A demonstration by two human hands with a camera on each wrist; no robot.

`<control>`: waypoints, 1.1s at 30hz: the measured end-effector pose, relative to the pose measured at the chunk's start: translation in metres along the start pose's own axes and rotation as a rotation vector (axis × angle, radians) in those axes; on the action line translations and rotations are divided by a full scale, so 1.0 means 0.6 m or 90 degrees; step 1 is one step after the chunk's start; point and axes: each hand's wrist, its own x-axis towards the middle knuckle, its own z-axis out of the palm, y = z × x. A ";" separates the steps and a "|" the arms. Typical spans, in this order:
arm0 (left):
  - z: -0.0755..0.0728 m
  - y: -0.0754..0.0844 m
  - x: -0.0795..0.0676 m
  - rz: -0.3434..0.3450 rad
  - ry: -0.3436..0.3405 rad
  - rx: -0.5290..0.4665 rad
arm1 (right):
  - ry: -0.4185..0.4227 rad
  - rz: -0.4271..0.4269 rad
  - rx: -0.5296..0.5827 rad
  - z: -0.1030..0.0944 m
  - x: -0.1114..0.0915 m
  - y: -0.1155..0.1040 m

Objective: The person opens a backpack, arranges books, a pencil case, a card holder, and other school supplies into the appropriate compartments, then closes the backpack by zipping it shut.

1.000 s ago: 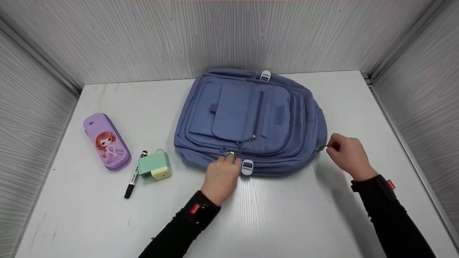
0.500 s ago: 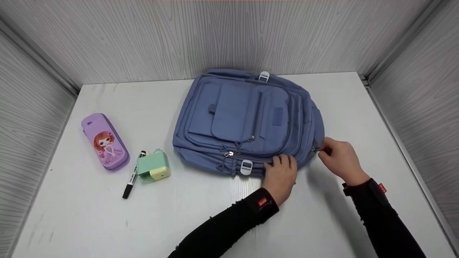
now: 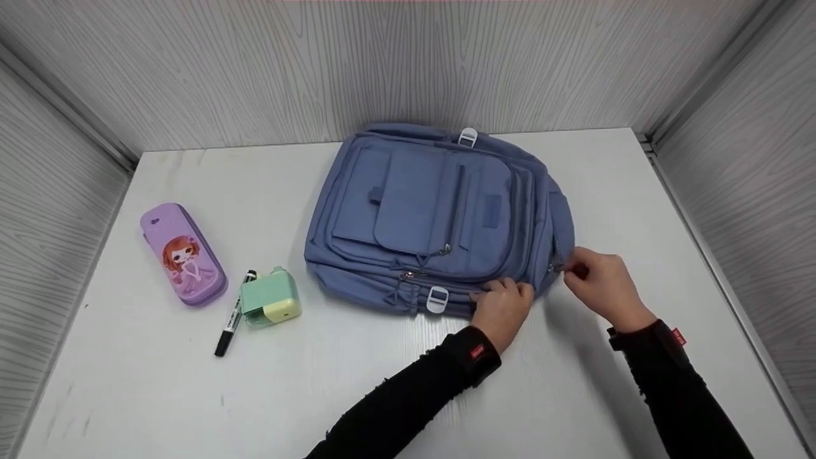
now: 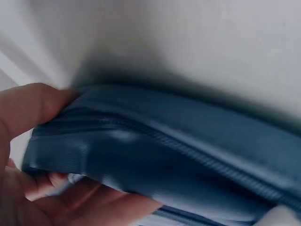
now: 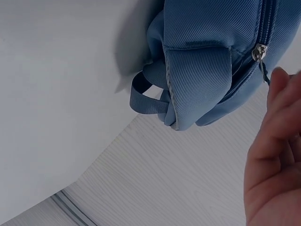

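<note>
A blue backpack (image 3: 414,210) lies flat with its front pockets facing up. My left hand (image 3: 503,313) grips the near side edge of the backpack, thumb on one face and fingers on the other in the left wrist view. Beside that grip a zipper (image 4: 207,162) runs along the fabric. At the right end of the bag, my right hand (image 3: 602,287) pinches a zipper pull; in the right wrist view its cord hangs from a metal slider (image 5: 258,52). The fingertips partly hide the pull.
On the left of the white table (image 3: 408,395) lie a purple pencil case (image 3: 185,255), a black-and-white marker (image 3: 233,319) and a green-and-yellow box-like object (image 3: 271,296). Grey wood-grain panels (image 3: 382,64) stand behind and at both sides.
My left hand has left the zipper pull near the bag's lower middle and moved right to grip the side edge. My right hand, still on its pull, has shifted slightly left.
</note>
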 end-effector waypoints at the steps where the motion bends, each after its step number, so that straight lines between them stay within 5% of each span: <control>1: 0.000 -0.002 0.000 0.011 -0.003 -0.010 | -0.003 0.001 0.003 -0.002 0.000 0.001; 15: -0.014 -0.059 -0.020 0.162 -0.092 -0.210 | -0.011 -0.010 -0.006 0.001 0.000 0.005; 26: -0.024 -0.119 -0.051 0.281 -0.160 -0.276 | 0.039 0.015 -0.007 0.000 0.010 0.013; 33: -0.027 -0.157 -0.087 0.341 -0.136 -0.298 | 0.058 0.027 -0.005 0.004 0.015 0.019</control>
